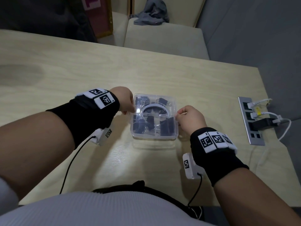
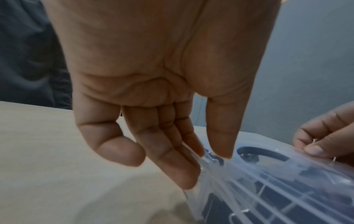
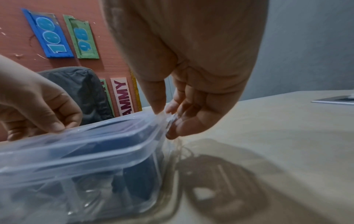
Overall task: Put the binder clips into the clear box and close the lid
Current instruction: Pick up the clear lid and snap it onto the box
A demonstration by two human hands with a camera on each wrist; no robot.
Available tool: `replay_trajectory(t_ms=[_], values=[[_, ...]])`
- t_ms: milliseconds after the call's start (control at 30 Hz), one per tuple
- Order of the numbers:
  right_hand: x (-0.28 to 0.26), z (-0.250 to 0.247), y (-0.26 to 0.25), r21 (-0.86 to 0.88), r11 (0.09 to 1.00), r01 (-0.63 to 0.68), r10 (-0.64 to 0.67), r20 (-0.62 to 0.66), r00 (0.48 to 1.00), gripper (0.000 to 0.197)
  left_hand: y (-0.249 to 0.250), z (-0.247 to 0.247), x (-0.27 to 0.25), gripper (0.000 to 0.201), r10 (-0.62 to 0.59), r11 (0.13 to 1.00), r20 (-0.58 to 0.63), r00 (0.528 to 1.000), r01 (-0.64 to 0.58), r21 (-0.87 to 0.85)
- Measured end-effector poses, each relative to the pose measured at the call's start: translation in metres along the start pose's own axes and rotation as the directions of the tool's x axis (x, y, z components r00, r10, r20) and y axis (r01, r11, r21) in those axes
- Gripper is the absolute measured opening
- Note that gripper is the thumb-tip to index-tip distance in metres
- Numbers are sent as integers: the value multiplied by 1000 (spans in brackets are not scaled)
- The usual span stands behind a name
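A clear box (image 1: pixel 153 137) stands on the wooden table (image 1: pixel 81 75), with its clear lid (image 1: pixel 154 110) lying on top. Several black binder clips (image 1: pixel 167 126) show through the plastic, inside the compartments. My left hand (image 1: pixel 128 108) pinches the lid's left edge. In the left wrist view the left hand (image 2: pixel 208 159) has its thumb on top of the lid (image 2: pixel 287 171) and its fingers down the side. My right hand (image 1: pixel 180 115) pinches the lid's right edge. In the right wrist view the right hand (image 3: pixel 168 119) has thumb and fingers closed on the rim of the lid (image 3: pixel 95 136).
A metal socket panel (image 1: pixel 250 121) with white cables and a black plug is set into the table at the right. Beige seat cushions (image 1: pixel 162 38) with a grey cloth (image 1: pixel 151 12) lie beyond the far edge. Thin black wrist cables hang near my body.
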State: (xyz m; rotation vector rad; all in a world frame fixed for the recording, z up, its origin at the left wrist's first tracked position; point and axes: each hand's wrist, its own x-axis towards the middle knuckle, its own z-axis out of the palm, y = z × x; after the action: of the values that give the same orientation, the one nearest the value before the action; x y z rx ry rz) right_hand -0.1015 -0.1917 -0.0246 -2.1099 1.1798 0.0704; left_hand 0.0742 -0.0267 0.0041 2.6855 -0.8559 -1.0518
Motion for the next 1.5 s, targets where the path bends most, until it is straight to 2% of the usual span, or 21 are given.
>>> replay_trajectory(t_ms=[67,200,400,733,867,967,1100,1266,1500], values=[[-3,0,1,-4,1000,4,-4,-9,1000,5,0,2,-2,22,14,999,-5,1000,-13,40],[-9,-1,2,-31,998,47,-48,-59,997,9,2,4,-6,36,84,983,-115,990,-63,174],[-17,1,2,11,992,122,-120,-138,983,11,0,7,-3,18,124,973,-189,974,-82,217],[-12,4,-5,-54,995,88,-96,-155,983,13,2,11,-3,32,73,967,-169,983,-28,253],[-6,4,-6,-68,996,58,-66,-123,990,12,5,8,-2,30,22,984,-149,989,5,179],[-2,5,-4,-21,999,27,-29,-112,993,26,5,8,-4,32,-10,999,-155,988,18,50],[-2,4,-2,37,998,-52,55,-94,994,36,8,10,-7,26,-67,991,-88,994,56,-125],[-1,2,-9,-112,994,-18,13,-48,999,20,16,8,-10,25,-69,995,-92,993,61,-83],[-1,6,-21,-343,939,18,-41,-59,997,19,18,10,-5,25,-101,995,-124,987,99,-20]])
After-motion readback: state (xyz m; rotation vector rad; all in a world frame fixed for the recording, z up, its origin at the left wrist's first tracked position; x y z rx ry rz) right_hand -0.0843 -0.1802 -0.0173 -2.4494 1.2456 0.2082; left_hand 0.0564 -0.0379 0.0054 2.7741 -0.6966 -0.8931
